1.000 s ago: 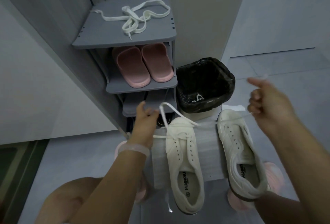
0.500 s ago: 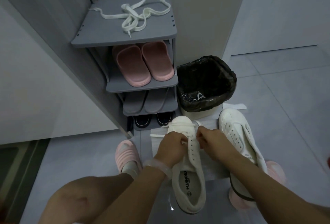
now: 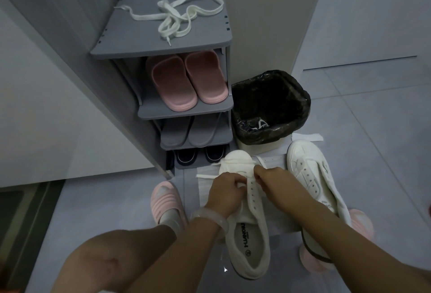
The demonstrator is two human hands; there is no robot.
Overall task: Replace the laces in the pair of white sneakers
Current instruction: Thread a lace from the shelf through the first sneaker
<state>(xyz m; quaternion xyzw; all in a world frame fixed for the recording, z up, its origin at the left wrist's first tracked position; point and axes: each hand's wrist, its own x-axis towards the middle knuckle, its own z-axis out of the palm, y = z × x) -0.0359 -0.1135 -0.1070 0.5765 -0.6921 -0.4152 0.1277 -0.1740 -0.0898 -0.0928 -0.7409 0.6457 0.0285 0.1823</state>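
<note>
2 white sneakers lying on the floor: left sneaker (image 3: pixel 245 229) being laced, left hand (image 3: pixel 225 190) and right hand (image 3: pixel 271 177) each in narrow grip pinching its lace (image 3: pixel 235 163); right sneaker (image 3: pixel 312 173) lying beside it, unlaced.

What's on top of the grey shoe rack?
A loose white shoelace lies in a tangled heap on the shoe rack's top shelf. Nothing else shows there. The shelf's back left corner is hidden by the wall edge.

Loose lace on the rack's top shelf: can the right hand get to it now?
Probably yes. The loose lace lies uncovered on the open top shelf, but the right hand is pinching the left sneaker's lace.
</note>
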